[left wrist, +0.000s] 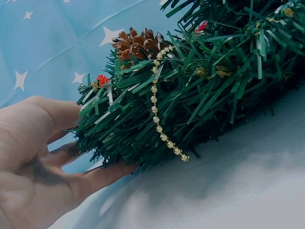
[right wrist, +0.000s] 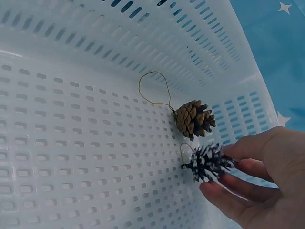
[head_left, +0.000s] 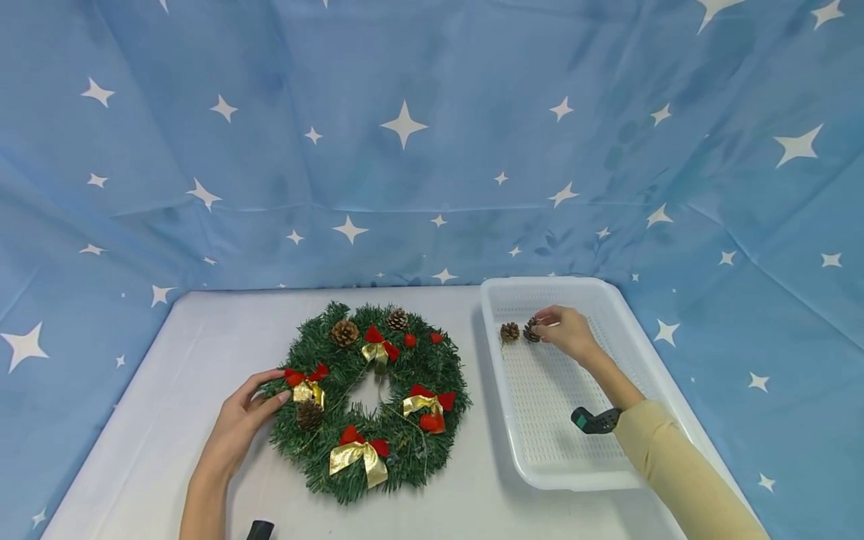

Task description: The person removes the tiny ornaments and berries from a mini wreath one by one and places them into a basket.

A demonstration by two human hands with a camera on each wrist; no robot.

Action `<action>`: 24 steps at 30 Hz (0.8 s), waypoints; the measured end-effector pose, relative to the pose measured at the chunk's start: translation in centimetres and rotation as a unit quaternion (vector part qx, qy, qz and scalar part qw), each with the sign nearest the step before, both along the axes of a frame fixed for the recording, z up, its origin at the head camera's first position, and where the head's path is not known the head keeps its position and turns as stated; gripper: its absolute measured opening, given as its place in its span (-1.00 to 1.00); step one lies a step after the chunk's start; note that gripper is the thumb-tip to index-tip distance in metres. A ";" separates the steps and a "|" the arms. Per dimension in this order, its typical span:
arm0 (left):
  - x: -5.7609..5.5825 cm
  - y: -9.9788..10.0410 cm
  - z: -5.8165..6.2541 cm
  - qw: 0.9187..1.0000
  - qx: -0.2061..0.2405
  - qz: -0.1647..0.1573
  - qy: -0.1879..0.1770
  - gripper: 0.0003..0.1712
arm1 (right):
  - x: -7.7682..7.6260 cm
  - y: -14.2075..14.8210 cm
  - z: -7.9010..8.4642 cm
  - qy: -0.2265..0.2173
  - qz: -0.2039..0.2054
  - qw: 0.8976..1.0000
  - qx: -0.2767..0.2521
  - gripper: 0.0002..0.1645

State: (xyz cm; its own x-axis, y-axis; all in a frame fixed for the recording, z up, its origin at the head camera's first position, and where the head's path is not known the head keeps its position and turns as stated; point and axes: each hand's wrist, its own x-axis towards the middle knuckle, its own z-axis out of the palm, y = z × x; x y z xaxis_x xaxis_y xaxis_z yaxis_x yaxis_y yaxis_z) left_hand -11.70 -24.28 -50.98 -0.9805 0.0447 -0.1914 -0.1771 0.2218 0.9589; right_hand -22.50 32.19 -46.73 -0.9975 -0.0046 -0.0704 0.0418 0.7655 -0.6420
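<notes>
White plastic basket (head_left: 547,409): rectangular, walls and floor slotted. Left of the basket lies a round wreath (head_left: 432,367) of bristly green tinsel-like strips, trimmed with red-and-gold bows (head_left: 360,457) and a gold beaded strand (left wrist: 155,109). Left hand (head_left: 244,418): fingers spread, touching the wreath's edge farthest from the basket. Right hand (right wrist: 267,176): pinching a dark, white-tipped pine cone (right wrist: 209,163) inside the basket, near its left wall. Basket contents also include a brown, open-scaled cone (right wrist: 194,119), just beside the pinched one.

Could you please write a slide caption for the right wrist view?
Right hand pinching a white-tipped dark pinecone beside a brown pinecone in a white perforated basket.
</notes>
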 end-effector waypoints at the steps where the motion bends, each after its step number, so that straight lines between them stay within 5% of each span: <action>1: 0.0 0.0 0.0 1.000 0.001 -0.001 0.000 -0.31 | 0.0 0.0 0.0 0.001 0.000 1.000 -0.002 -0.55; 24: -0.1 0.1 0.2 1.000 0.002 -0.006 0.004 -0.30 | 0.8 -0.4 1.8 0.025 0.012 1.000 -0.007 -0.57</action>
